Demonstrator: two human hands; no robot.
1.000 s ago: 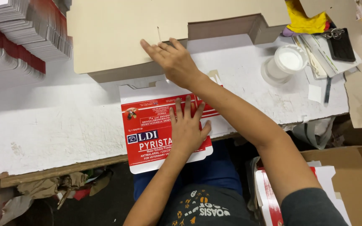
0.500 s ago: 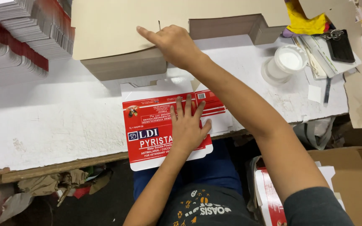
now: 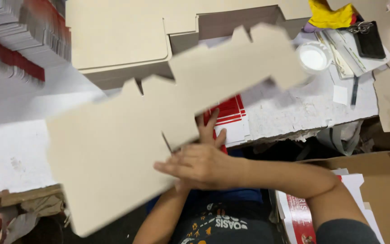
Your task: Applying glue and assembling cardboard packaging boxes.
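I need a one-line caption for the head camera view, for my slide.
Right hand holds a flat die-cut cardboard blank above the red-and-white printed carton, on which the left hand rests, at a white worktable.

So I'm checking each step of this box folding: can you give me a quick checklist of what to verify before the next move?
1. Right hand grips the flat cardboard blank at its edge: ok.
2. Left hand rests on the red and white printed carton: ok, though partly hidden.
3. Blank lies clear of the white cup: cannot tell; its far end overlaps the cup's rim in view.
4. Stack of blanks sits squared on the table: ok.
5. Printed carton sits flat: cannot tell, mostly covered.
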